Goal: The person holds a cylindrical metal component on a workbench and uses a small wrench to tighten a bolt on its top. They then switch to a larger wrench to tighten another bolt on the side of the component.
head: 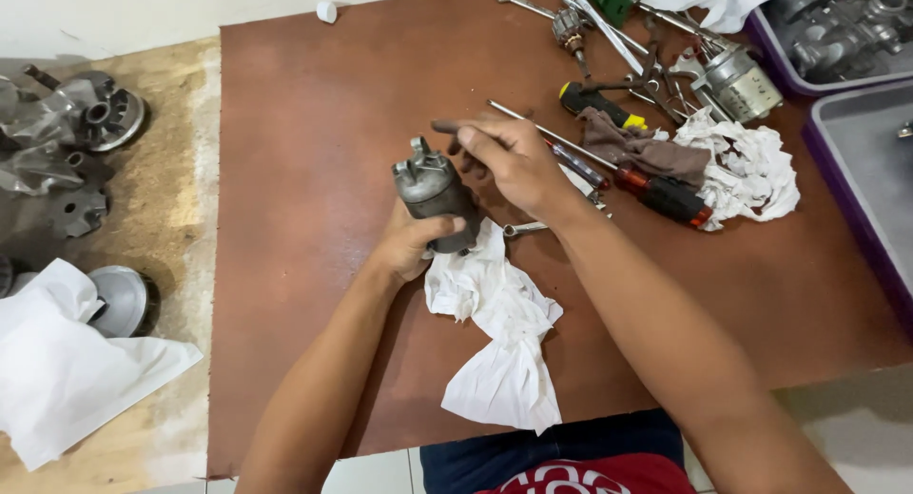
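Gripping from below, the left hand (411, 244) is being wrapped, fingers clamped, around a dull grey metal cylinder (436, 192) mid-board, while the right hand (509, 159), at its three o'clock, is being held with fingers loosely spread above a crumpled white rag (499, 332).

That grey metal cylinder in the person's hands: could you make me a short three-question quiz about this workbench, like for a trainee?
1. True or false: the left hand grips the grey metal cylinder from below.
2. What lies right under the cylinder? A) a white rag B) a blue tray C) a hammer
3. Fill in: the right hand hovers over the cylinder's ____ end.

Key
1. True; the cylinder is held above the brown mat.
2. A, the white rag. The screwdrivers lie further back, beside a brown cloth.
3. Top; the fingers look spread, and I cannot tell whether they touch it.
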